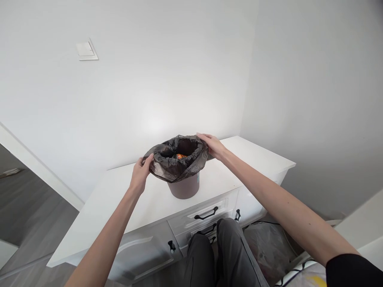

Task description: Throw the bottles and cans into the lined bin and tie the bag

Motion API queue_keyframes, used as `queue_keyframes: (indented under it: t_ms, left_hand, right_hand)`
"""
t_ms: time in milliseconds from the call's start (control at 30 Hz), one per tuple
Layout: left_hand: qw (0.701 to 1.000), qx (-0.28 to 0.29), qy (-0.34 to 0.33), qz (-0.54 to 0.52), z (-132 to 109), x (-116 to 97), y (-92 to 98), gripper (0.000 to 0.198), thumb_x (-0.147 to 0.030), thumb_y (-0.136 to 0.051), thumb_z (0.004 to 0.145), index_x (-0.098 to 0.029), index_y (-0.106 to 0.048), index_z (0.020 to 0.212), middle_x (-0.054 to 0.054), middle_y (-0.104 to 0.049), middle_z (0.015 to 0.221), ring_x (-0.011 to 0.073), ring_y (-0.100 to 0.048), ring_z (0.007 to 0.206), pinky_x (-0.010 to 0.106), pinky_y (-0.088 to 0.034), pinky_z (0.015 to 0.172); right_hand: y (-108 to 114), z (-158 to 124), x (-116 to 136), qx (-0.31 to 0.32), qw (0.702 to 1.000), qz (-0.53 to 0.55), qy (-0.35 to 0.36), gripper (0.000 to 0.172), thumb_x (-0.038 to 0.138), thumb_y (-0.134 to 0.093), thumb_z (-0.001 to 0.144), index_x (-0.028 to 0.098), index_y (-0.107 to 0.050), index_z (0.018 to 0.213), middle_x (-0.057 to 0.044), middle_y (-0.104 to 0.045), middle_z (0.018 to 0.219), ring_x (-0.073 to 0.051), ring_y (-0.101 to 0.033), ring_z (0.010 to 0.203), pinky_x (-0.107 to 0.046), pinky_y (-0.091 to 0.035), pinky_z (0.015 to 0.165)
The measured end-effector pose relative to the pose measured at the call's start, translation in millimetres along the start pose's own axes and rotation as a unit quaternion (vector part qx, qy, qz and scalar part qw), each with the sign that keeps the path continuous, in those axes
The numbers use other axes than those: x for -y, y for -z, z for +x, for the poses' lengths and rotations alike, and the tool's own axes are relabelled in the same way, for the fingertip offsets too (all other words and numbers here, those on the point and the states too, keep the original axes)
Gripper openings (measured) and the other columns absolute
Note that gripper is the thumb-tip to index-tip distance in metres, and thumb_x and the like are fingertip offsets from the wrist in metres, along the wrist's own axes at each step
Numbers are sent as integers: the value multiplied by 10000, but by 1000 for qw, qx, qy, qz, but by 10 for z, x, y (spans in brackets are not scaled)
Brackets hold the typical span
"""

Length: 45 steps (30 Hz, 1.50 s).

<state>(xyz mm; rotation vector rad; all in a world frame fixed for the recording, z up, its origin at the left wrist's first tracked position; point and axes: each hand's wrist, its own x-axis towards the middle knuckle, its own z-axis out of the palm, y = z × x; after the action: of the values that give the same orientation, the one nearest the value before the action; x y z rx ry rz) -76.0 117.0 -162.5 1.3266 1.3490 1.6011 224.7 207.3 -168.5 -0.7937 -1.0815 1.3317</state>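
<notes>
A brownish trash can (183, 189) stands upright on the white cabinet top. Over its rim hangs a thin black trash bag (179, 174), its mouth spread and its edge folded outward. Inside the bag lies something orange (180, 156), mostly hidden. My left hand (141, 172) pinches the bag's edge at the left side, thumb on top. At the right far side, my right hand (213, 144) grips the bag's edge, with its fingertips partly behind the plastic.
The white cabinet (143, 199) has black handles and stands against the wall. A light switch (86, 50) is on the wall at upper left. Below right, a clear plastic bag (266, 243) lines a container beside my knees. A doorway edge (38, 163) is at the left.
</notes>
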Motion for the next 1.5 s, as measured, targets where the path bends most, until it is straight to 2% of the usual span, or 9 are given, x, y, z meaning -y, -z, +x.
queue_keyframes:
  t_ms: [67, 167, 333, 400, 633, 900, 1233, 1367, 1500]
  left_hand:
    - [1000, -20, 6, -2, 54, -49, 18, 493, -563, -836, 719, -179, -703, 998, 56, -731, 938, 183, -647, 810, 287, -506, 720]
    - [998, -53, -19, -13, 116, -132, 57, 369, -526, -786, 778, -203, -644, 885, 2, -661, 823, 135, -576, 712, 238, -462, 640]
    - [989, -122, -74, -43, 79, -328, 94, 351, -470, -684, 869, -219, -486, 724, -59, -414, 673, 93, -388, 584, 191, -341, 499]
    - [984, -142, -90, -58, 33, -397, 94, 387, -459, -637, 903, -218, -443, 671, -57, -371, 641, 94, -353, 547, 206, -317, 460]
    - [978, -168, -102, -65, -7, -463, 155, 456, -460, -559, 970, -222, -384, 623, -51, -384, 582, 82, -354, 434, 242, -327, 429]
    - [971, -170, -117, -120, -52, -549, 233, 439, -416, -557, 989, -201, -432, 628, -48, -391, 598, 72, -367, 432, 241, -292, 428]
    - [961, -178, -181, -107, -148, -740, 230, 473, -459, -546, 1010, -190, -450, 633, -40, -406, 613, 71, -380, 450, 243, -264, 426]
    - [959, -169, -212, -83, -216, -802, 203, 498, -488, -524, 1022, -182, -462, 633, -28, -430, 620, 73, -398, 447, 245, -268, 419]
    - [959, -169, -210, -92, -249, -832, 204, 493, -495, -526, 1024, -184, -444, 650, -34, -427, 633, 63, -390, 444, 236, -265, 416]
  right_hand:
    - [-18, -2, 80, -15, 1000, -8, 18, 518, 376, -917, 659, 238, -648, 1079, -34, -742, 970, -192, -677, 827, -328, -564, 738]
    - [-39, -36, 212, -43, 997, 0, 58, 551, 237, -877, 588, 247, -648, 1089, -5, -714, 983, -166, -655, 824, -292, -536, 709]
    - [4, -172, 413, -86, 991, 36, 94, 504, 205, -785, 560, 254, -660, 1046, 27, -678, 895, -143, -581, 752, -248, -442, 592]
    - [49, -240, 459, -99, 988, 53, 104, 491, 203, -786, 543, 254, -667, 1017, 29, -664, 885, -139, -564, 751, -242, -425, 580]
    - [259, -414, 502, -117, 980, 99, 124, 441, 171, -809, 529, 244, -684, 945, 46, -604, 779, -116, -502, 693, -227, -414, 564]
    - [437, -507, 478, -117, 978, 129, 118, 421, 140, -825, 549, 231, -698, 940, 44, -630, 791, -101, -518, 673, -211, -405, 534]
    - [533, -601, 508, -99, 984, 82, 126, 338, 216, -801, 646, 259, -693, 964, 33, -624, 800, -114, -522, 647, -230, -356, 459]
    - [590, -599, 482, -94, 982, 78, 142, 253, 324, -804, 729, 261, -726, 961, 42, -561, 767, -101, -481, 622, -230, -343, 452]
    - [636, -610, 444, -53, 985, 106, 123, 249, 330, -832, 756, 244, -753, 976, 67, -423, 642, -85, -380, 537, -227, -355, 446]
